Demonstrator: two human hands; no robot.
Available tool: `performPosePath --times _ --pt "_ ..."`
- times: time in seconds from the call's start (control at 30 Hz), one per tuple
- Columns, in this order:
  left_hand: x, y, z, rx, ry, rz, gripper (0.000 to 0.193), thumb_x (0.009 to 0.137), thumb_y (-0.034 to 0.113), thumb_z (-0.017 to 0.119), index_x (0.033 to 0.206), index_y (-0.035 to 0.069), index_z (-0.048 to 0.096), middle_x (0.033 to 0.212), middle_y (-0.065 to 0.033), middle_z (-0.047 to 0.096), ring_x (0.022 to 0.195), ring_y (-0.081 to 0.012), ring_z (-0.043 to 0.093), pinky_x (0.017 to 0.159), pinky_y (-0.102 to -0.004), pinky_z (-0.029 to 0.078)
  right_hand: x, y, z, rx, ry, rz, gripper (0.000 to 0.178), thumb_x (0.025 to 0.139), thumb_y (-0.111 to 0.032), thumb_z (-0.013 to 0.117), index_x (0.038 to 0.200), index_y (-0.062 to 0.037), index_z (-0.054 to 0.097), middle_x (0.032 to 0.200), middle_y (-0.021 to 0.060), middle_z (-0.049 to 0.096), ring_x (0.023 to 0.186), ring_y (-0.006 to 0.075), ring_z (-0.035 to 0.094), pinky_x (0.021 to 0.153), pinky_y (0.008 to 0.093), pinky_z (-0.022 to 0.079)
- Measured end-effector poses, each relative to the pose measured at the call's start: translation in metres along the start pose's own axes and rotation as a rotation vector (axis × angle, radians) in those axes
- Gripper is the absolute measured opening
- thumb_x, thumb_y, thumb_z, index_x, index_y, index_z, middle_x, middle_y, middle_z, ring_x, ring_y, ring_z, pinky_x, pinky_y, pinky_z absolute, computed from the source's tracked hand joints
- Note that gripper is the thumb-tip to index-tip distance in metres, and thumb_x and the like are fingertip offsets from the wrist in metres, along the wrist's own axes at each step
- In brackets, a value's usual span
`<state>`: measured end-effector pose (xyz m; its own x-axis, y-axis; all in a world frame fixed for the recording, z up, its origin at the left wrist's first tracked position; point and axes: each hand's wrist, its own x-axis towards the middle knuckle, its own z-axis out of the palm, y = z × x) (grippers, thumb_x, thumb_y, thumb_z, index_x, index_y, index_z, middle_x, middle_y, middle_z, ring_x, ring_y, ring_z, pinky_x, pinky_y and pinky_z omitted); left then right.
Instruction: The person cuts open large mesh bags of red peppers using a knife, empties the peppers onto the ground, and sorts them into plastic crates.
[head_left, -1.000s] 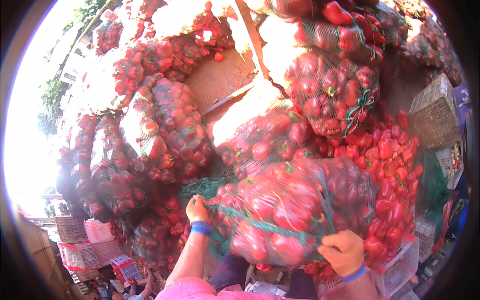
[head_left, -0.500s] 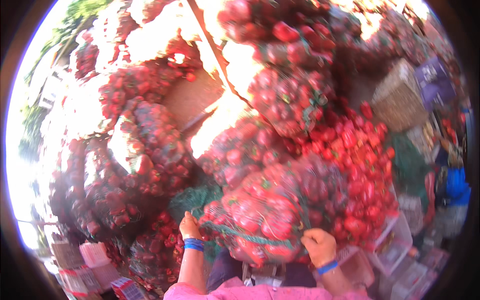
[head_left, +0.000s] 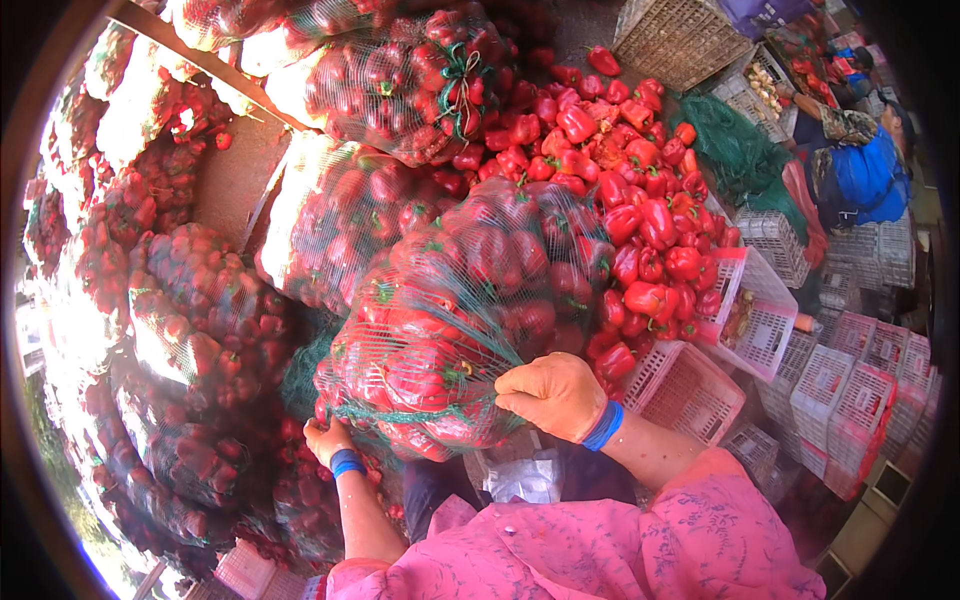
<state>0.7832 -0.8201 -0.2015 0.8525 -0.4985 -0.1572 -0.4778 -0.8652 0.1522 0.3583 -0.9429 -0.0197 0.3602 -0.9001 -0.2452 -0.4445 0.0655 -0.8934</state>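
Observation:
A big green mesh bag full of red bell peppers sits right in front of me, its near edge facing my lap. My left hand is closed at the near left corner, its fingers on the mesh rim. My right hand is closed on the near right edge, and the netting stretches in taut folds toward it. A blue band circles each wrist. Large peppers show through the mesh just behind the rim. Green netting lies bunched left of the bag.
Loose red peppers are heaped to the right. Filled bags stand behind and at left. Pink crates and stacked crates line the right. A person in blue works at the far right, near green netting.
My view has swung right, showing more crates and the other person. My right hand has moved inward toward the bag, and the mesh there has drawn into tight folds. Both hands still grip it.

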Motion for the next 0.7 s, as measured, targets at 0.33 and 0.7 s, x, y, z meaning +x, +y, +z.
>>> performPosePath --times 0.33,0.7 --pt "-0.026 0.015 0.001 0.157 -0.102 0.119 0.033 0.074 0.024 0.077 0.1 0.007 0.063 0.105 -0.0203 0.06 0.1 -0.0412 0.061 0.087 -0.0486 0.051 0.014 0.003 0.03 -0.321 0.128 -0.206 0.013 0.079 -0.029 0.075 0.079 -0.0165 0.071 0.066 0.0072 0.063 0.061 0.0287 0.061 0.058 0.043 0.046" --pt "0.026 0.021 -0.027 0.27 -0.527 -0.094 0.035 0.084 0.037 0.062 0.113 0.022 0.073 0.12 -0.0094 0.07 0.112 -0.0293 0.065 0.094 -0.0436 0.05 0.025 -0.018 0.051 -0.022 0.023 0.161 0.019 0.078 -0.018 0.077 0.087 -0.0028 0.07 0.082 0.0144 0.068 0.076 0.0311 0.066 0.073 0.0389 0.052"
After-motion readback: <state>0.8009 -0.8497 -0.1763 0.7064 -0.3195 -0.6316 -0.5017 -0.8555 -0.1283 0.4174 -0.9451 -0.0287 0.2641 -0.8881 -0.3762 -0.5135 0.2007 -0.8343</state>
